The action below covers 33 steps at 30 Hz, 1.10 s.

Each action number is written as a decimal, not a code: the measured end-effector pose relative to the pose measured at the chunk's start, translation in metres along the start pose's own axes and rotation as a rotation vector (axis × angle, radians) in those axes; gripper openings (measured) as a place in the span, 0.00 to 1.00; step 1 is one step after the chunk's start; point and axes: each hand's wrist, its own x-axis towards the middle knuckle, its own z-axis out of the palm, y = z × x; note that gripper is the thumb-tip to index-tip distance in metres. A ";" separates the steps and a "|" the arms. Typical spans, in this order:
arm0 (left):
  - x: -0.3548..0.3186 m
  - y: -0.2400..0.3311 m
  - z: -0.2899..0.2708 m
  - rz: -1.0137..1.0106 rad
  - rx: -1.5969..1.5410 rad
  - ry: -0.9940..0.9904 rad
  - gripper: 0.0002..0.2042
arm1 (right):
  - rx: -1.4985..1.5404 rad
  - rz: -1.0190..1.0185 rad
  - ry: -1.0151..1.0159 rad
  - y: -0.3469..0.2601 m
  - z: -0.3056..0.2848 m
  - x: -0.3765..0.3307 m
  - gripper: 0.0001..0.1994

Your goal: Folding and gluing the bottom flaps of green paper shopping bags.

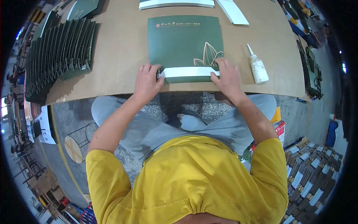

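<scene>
A flat green paper bag [179, 41] with a gold leaf outline and a line of print lies on the table in front of me. Across its near end runs a white strip [190, 72], with a narrow green band showing on the near side of it. My left hand [147, 81] pinches the strip's left end and the bag's edge between thumb and fingers. At the other end, my right hand [229, 77] has its thumb and fingers closed on the strip, the fingertips resting on the green surface. Whether the strip is stuck down, I cannot tell.
A white squeeze bottle [258, 69] with a pointed nozzle stands right of my right hand. Folded green bags [61, 52] stand in a row at the left. White strips [233, 12] lie at the far side of the brown tabletop [119, 44]. A round stool [74, 149] is below left.
</scene>
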 end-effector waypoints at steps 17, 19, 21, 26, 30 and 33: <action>0.030 0.011 0.028 0.272 0.256 -0.148 0.31 | -0.011 -0.207 0.003 -0.001 0.030 0.033 0.31; 0.032 0.006 0.024 0.250 0.158 -0.084 0.25 | -0.035 -0.018 0.094 -0.002 0.036 0.033 0.30; 0.026 -0.014 0.024 0.200 -0.179 -0.022 0.22 | 0.051 0.001 0.153 0.009 0.027 0.022 0.30; -0.008 -0.026 -0.009 0.127 -0.227 0.171 0.13 | -0.189 0.323 0.502 0.055 -0.040 -0.029 0.34; 0.007 -0.025 0.011 -0.052 -0.306 0.291 0.09 | 0.081 0.618 0.444 0.101 -0.036 -0.058 0.32; 0.015 -0.018 0.019 -0.194 -0.424 0.347 0.07 | 0.592 0.666 0.618 0.115 -0.028 -0.062 0.27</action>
